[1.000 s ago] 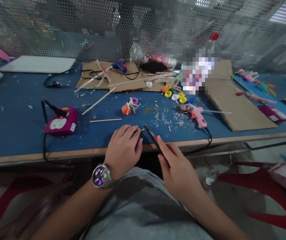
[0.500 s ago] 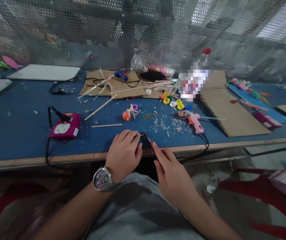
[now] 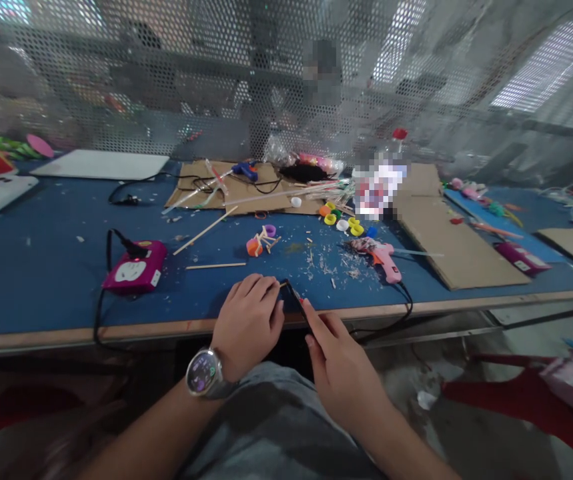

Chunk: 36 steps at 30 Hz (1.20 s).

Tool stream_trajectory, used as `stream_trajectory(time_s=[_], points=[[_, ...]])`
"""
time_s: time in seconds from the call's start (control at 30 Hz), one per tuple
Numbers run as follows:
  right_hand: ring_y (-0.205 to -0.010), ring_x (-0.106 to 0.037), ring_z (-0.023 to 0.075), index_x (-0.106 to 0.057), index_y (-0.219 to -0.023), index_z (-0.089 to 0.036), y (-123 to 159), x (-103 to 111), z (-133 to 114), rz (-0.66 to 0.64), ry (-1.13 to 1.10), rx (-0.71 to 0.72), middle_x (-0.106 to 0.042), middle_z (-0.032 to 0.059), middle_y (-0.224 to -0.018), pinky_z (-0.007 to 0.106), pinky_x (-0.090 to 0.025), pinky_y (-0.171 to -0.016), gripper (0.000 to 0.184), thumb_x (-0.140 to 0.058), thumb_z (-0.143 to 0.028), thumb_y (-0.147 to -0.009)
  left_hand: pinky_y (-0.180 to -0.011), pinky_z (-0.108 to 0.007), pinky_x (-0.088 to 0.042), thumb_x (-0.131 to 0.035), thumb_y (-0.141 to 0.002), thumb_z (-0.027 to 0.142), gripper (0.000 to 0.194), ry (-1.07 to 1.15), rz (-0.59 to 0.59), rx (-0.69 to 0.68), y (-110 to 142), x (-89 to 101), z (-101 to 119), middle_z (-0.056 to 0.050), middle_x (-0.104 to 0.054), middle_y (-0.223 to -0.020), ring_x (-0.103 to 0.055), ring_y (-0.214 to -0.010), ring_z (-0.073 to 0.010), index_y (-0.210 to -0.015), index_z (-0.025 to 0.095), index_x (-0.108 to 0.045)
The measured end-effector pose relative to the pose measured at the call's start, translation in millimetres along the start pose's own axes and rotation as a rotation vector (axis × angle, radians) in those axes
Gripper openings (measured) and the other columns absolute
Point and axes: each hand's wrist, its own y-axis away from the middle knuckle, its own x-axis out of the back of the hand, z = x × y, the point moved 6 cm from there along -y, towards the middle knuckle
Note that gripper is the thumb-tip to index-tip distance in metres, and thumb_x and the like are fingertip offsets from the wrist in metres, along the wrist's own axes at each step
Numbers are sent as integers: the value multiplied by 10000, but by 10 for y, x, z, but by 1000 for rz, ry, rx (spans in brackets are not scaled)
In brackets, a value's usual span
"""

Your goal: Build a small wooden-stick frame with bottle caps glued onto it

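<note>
At the table's front edge, my left hand (image 3: 251,321) is closed, palm down, with a silver smartwatch on its wrist. The pale tip of a thin wooden stick (image 3: 283,285) pokes out from its fingers. My right hand (image 3: 339,363) grips a slim black tool (image 3: 297,303) that looks like a utility knife, with a bit of red near my index finger. Its far end meets the stick's tip. Just beyond lie an orange bottle cap (image 3: 254,247) and a purple cap (image 3: 269,231) with short stick pieces glued about them. One loose stick (image 3: 216,266) lies left of them.
A pink glue gun (image 3: 383,257) lies to the right, near shavings and several coloured caps (image 3: 355,228). On the left sits a purple power socket box (image 3: 136,267) with a cable. Cardboard (image 3: 451,247), a blue glue gun (image 3: 245,171) and a red-capped bottle (image 3: 399,135) lie farther off.
The whole view has shifted so that the table appears slightly lower. Both hands keep nearly the same pose, with the black tool still at the stick's tip.
</note>
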Motion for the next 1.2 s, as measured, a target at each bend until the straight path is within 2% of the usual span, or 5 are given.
stream_trajectory(time_s=[0.27,0.63,0.9,1.07,1.2], points=[[-1278,-772,326,-449,-1719,-155,25,-8,26,4,4,-13,-673,235,-1495,458,-718,-950,583,-385,-219,-1143,-1030,-544,-588,-577,-1047,204,283,12,6,19,16,-15,-18,-158,-786,-1303,-674,-1255,-366,-1254,156,-763],[-1105,-816,297,-457,-1709,-178,9,-8,40,-13,10,18,-696,223,-1451,488,-712,-958,587,-418,-188,-1123,-1025,-536,-594,-578,-1043,196,277,23,15,10,11,-3,-16,-161,-785,-1283,-678,-1240,-362,-1242,152,-765],[-1281,-770,330,-465,-1706,-170,7,-17,49,-28,-3,22,-685,223,-1474,500,-695,-1018,603,-432,-169,-1105,-1019,-552,-604,-589,-1037,192,272,32,23,4,12,-5,-15,-169,-785,-1286,-679,-1228,-364,-1235,139,-768],[-1286,-765,317,-459,-1708,-155,36,69,36,-77,-27,14,-667,218,-1512,487,-695,-1018,600,-413,-171,-1110,-1035,-560,-608,-591,-1039,187,278,44,27,4,15,-8,-30,-174,-788,-1283,-681,-1234,-368,-1237,126,-777],[-1306,-752,288,-521,-1678,-251,19,269,162,-60,-17,15,-699,146,-1491,467,-672,-1057,552,-435,-222,-1133,-1042,-579,-613,-603,-1048,202,294,61,35,1,38,-5,-56,-174,-792,-1283,-689,-1239,-371,-1269,144,-788]])
